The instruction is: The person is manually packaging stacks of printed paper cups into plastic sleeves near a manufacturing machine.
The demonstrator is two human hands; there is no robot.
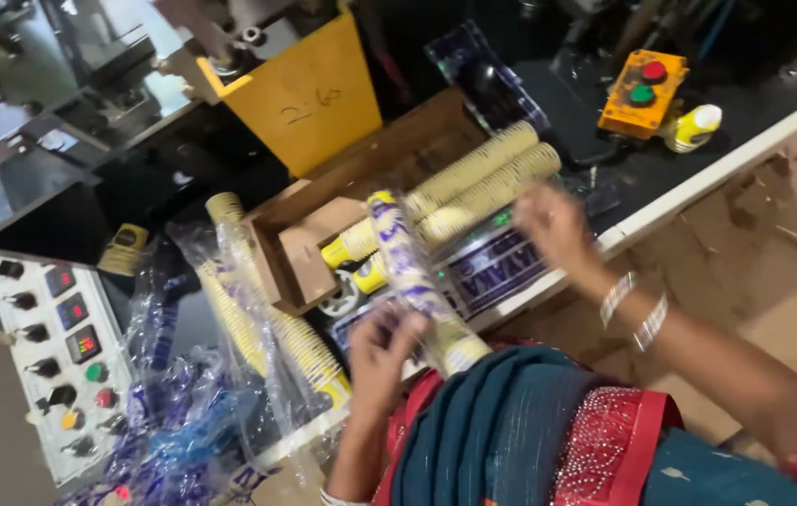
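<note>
Left hand gripping a wrapped cup stack; right hand loose over the table.

I log, far left of my left hand, a control panel and, nearer, a bagged cup sleeve. Left hand is clenched on the near end of a printed cup stack, which angles away from it toward the cardboard box. Right hand, blurred, fingers spread, grasps nothing, just beside two cup stacks. Beyond it, an orange button box.
</note>
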